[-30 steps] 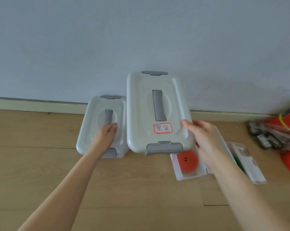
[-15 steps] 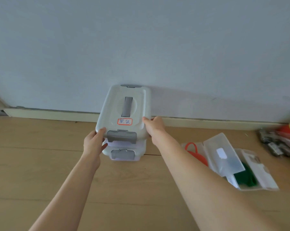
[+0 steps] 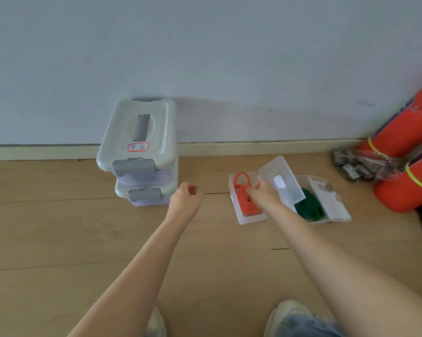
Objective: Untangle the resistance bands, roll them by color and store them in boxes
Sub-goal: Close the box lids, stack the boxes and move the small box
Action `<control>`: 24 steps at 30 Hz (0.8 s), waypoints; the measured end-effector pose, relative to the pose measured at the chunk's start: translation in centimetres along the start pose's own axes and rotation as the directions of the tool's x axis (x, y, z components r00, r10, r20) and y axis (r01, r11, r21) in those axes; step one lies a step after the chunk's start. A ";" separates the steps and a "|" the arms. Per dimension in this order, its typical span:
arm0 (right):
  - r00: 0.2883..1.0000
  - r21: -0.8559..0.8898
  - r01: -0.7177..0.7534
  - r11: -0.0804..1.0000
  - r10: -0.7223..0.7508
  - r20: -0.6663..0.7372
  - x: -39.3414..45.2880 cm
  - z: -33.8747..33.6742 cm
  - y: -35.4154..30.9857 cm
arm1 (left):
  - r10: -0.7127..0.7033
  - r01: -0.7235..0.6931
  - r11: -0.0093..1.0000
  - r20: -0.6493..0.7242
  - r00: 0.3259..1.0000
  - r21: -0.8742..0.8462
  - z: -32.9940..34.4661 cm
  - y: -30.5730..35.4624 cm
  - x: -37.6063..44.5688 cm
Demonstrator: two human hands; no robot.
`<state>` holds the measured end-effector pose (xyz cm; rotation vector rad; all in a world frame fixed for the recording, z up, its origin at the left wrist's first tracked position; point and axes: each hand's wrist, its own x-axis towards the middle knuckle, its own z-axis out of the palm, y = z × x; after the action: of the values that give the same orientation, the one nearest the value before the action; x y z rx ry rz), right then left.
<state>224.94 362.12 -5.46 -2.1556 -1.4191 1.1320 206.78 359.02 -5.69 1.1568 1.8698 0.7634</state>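
Observation:
Two white lidded storage boxes stand stacked against the wall, the top box (image 3: 137,135) bearing a red-framed label, the bottom box (image 3: 145,194) under it. My left hand (image 3: 185,198) hovers just right of the stack, fingers loosely curled, holding nothing. To the right lies an open clear box (image 3: 250,218) with a rolled orange band (image 3: 244,190) inside. My right hand (image 3: 263,195) is over this box with fingers curled at the edge of its raised clear lid (image 3: 285,186); whether it grips the lid is unclear. A green band (image 3: 308,207) lies in a second open clear box (image 3: 336,205).
Orange rolled mats (image 3: 409,166) tied with yellow cords lean at the far right wall, with a plastic bag of dark items (image 3: 358,165) beside them. My shoes (image 3: 287,312) show at the bottom on the wooden floor (image 3: 59,227).
Both hands have let go of the labelled box, which now sits stacked on the smaller one. My right hand moved right to the orange band's box, and my left hand drew back.

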 end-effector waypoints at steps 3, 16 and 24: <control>0.962 -0.267 0.037 0.963 -0.107 -0.253 2.6 -1.8 5.1 | -0.061 0.055 0.996 0.109 0.992 0.064 5.1 -0.7 1.4; 0.944 -0.129 0.167 0.978 -0.196 -0.264 8.6 -3.6 12.2 | -0.062 0.044 0.993 0.162 0.985 0.109 17.3 -3.5 5.1; 0.946 -0.215 0.292 0.932 -0.315 -0.081 9.9 -2.9 10.8 | 0.044 -0.014 0.971 -0.117 0.992 0.240 13.7 -6.3 3.3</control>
<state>235.72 366.31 -14.83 -1.9939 -1.8026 0.7694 214.88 360.61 -18.68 1.3148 2.0953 0.6494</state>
